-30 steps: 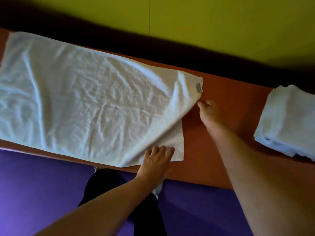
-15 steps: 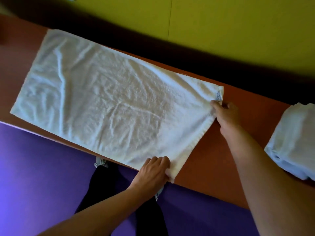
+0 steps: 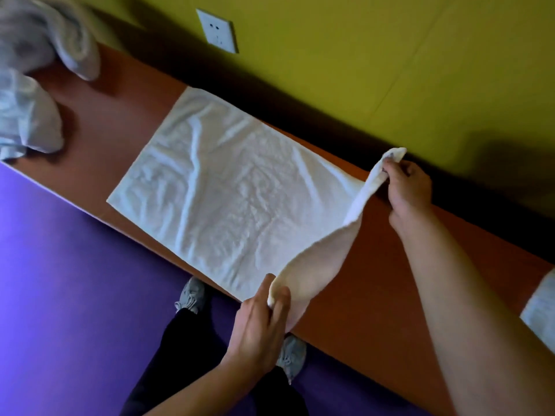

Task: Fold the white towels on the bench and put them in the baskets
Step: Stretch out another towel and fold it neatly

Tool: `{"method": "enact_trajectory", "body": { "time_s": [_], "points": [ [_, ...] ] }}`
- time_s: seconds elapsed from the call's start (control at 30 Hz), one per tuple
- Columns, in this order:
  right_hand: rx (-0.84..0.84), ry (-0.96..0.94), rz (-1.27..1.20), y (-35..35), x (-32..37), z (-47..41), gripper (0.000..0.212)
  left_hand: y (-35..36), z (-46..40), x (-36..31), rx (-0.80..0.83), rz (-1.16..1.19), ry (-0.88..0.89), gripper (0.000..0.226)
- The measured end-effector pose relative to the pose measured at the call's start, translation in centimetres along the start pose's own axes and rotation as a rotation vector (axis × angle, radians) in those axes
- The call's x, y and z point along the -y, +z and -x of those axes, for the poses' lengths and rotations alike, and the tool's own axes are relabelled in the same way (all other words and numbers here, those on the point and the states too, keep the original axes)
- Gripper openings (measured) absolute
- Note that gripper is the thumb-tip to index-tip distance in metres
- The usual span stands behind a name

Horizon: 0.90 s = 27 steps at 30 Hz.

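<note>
White towel (image 3: 240, 199) mid-fold on the bench (image 3: 375, 265).
Left hand (image 3: 261, 322) and right hand (image 3: 408, 190) pinch its raised end corners; next, probably carry them across evenly.

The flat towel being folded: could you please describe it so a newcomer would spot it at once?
Find the orange bench along the yellow wall. The towel lies spread flat at its middle, below the wall socket. Unlike the crumpled towels at the far left, its right edge is lifted by both hands: left, right.

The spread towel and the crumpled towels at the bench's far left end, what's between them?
Only bare bench top separates the spread towel from the crumpled towels, per the head view.
</note>
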State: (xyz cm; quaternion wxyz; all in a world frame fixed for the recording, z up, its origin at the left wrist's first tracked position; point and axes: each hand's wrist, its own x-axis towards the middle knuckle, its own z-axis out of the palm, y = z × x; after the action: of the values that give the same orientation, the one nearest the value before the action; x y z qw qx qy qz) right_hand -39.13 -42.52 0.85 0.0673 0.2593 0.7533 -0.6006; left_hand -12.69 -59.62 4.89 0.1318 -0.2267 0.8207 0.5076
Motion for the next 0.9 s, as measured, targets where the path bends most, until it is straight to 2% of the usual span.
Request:
{"method": "enact_trajectory", "body": {
  "time_s": [0.1,0.2,0.27,0.37,0.5,0.63,0.8,0.9],
  "points": [
    [0.005,-0.044,0.016,6.0,2.2,0.7,0.014,-4.3,-0.6,1.1,-0.118,0.036,0.044,0.035],
    [0.033,-0.109,0.037,11.7,4.8,2.3,0.011,-8.8,-1.6,2.7,-0.213,0.021,0.007,0.033],
    [0.034,-0.153,0.039,15.6,6.0,2.8,0.016,-11.8,-2.3,3.5,-0.214,0.101,-0.067,0.029],
    [0.035,-0.16,0.047,21.6,7.5,3.5,0.012,-16.1,-3.8,4.7,-0.164,0.202,-0.139,0.01],
    [0.068,-0.094,0.026,28.9,8.7,4.8,0.016,-21.6,-6.7,7.1,-0.138,0.171,-0.146,0.012],
    [0.046,-0.048,0.034,35.1,8.7,5.0,0.017,-26.5,-10.2,9.9,-0.115,0.141,-0.161,0.033],
    [0.018,-0.066,0.104,40.3,8.1,4.9,0.029,-30.5,-14.0,14.3,-0.155,0.052,-0.165,0.036],
    [0.062,-0.092,0.166,42.3,7.3,4.7,0.025,-31.7,-16.3,16.7,-0.174,-0.036,-0.172,0.038]
  ]
}}
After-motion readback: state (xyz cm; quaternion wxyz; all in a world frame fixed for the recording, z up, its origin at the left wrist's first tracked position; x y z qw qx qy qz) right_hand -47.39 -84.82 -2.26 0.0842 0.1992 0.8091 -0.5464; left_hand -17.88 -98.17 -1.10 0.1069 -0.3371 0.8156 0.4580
